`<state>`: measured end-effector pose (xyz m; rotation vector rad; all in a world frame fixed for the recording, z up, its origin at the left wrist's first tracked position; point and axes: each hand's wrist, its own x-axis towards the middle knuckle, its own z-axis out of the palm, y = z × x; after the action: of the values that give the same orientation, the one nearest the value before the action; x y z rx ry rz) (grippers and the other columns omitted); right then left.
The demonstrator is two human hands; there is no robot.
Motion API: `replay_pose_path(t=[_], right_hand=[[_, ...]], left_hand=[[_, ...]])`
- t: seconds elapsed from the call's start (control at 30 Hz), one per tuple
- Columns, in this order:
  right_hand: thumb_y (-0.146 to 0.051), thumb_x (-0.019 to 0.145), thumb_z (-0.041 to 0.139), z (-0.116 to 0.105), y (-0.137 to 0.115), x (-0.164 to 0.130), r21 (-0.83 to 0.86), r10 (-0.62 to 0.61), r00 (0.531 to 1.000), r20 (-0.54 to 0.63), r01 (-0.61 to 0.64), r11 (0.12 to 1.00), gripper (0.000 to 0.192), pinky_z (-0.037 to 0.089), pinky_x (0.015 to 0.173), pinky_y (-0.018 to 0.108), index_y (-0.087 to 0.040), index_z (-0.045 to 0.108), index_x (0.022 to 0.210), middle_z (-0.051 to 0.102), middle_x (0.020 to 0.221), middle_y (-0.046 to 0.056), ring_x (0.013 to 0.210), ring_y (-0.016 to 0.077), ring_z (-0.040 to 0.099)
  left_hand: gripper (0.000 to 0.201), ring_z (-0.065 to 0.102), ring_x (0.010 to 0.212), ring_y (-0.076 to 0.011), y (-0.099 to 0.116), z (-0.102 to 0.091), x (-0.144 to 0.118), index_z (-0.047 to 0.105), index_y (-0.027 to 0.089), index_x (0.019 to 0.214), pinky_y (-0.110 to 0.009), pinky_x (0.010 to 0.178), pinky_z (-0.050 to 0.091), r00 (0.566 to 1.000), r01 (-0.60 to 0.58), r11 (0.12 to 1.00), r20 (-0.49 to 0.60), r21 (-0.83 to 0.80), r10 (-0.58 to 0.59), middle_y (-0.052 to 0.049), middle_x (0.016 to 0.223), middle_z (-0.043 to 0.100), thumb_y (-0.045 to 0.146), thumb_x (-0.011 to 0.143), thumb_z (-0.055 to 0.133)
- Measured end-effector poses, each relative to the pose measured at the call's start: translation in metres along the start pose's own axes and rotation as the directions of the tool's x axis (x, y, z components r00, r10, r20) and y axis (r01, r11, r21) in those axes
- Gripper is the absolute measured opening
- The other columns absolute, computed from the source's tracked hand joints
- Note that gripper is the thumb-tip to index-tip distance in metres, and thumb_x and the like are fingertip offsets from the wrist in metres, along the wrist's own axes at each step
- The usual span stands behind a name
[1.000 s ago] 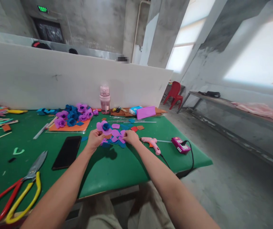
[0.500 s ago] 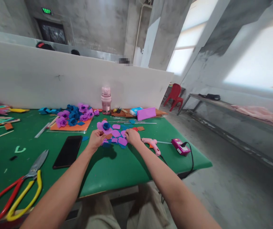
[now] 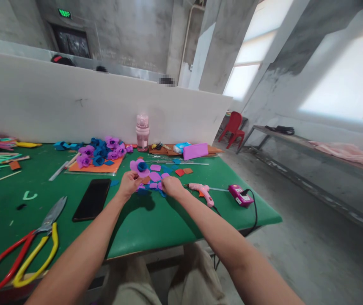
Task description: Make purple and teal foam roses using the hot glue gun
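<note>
My left hand (image 3: 128,185) pinches the underside of a paper flower (image 3: 139,168) with light purple outer petals and a dark blue centre. It is held just above the table, tilted toward me. My right hand (image 3: 172,186) is closed, fingertips down among loose purple petals (image 3: 155,176). What its fingers pinch is hidden. Blue cut pieces (image 3: 143,191) lie among the purple ones, below the flower. To the right of that hand a pink glue gun (image 3: 202,192) rests on its side, a clear glue stick coming out of its back.
The green table (image 3: 143,237) bears large scissors (image 3: 46,224), a black phone (image 3: 92,199), finished flowers (image 3: 100,150) on an orange sheet, a pink bottle (image 3: 142,133) and a magenta power box (image 3: 240,195) with a cable. A white board (image 3: 105,106) stands behind.
My right hand has shifted slightly left and down over the petals, baring the red and brown pieces beside it. My left hand still holds the flower in nearly the same place.
</note>
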<state>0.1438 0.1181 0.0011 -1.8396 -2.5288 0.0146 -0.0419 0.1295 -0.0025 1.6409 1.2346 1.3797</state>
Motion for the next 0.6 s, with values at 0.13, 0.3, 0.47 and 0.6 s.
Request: replay_pose_path(t=[0.13,0.3,0.47,0.6], right_hand=[[-0.018,0.081,0.047,0.0019,0.0027,0.0001,-0.008,0.020,1.000,-0.008,-0.020,1.000,0.022,0.046,0.077,0.028,-0.015,0.067,0.091,0.068,0.095,0.014,0.095,0.0245,0.063],[-0.021,0.080,0.048,0.0025,0.0055,-0.0005,-0.002,0.021,1.000,-0.003,-0.021,1.000,0.022,0.047,0.074,0.028,-0.016,0.067,0.090,0.068,0.095,0.013,0.091,0.0235,0.064],[-0.020,0.079,0.050,0.0009,0.0031,-0.0018,0.003,-0.007,1.000,0.000,0.007,1.000,0.021,0.047,0.077,0.028,-0.016,0.066,0.092,0.068,0.096,0.013,0.095,0.0236,0.063],[-0.022,0.081,0.049,0.0010,0.0019,-0.0019,0.003,0.001,1.000,-0.014,-0.001,1.000,0.021,0.046,0.077,0.028,-0.016,0.067,0.090,0.068,0.093,0.013,0.094,0.0239,0.063]], left_hand=[[0.023,0.035,0.043,-0.0079,-0.0006,0.0000,0.0003,0.052,0.015,0.044,-0.021,0.042,0.023,1.000,0.003,1.000,0.005,-0.004,-0.003,0.006,0.038,0.037,0.029,0.057,0.065],[0.024,0.036,0.043,-0.0084,0.0006,-0.0002,-0.0004,0.050,0.016,0.043,-0.022,0.043,0.023,1.000,-0.003,1.000,0.000,-0.009,0.003,0.006,0.038,0.037,0.029,0.058,0.064],[0.022,0.036,0.043,-0.0082,0.0012,0.0002,-0.0009,0.052,0.015,0.045,-0.022,0.043,0.024,1.000,-0.002,1.000,0.013,0.001,0.002,0.005,0.040,0.039,0.029,0.058,0.064],[0.021,0.036,0.043,-0.0081,0.0009,0.0004,-0.0008,0.054,0.015,0.047,-0.021,0.042,0.024,1.000,0.002,1.000,0.012,-0.011,-0.002,0.005,0.039,0.040,0.029,0.058,0.064]])
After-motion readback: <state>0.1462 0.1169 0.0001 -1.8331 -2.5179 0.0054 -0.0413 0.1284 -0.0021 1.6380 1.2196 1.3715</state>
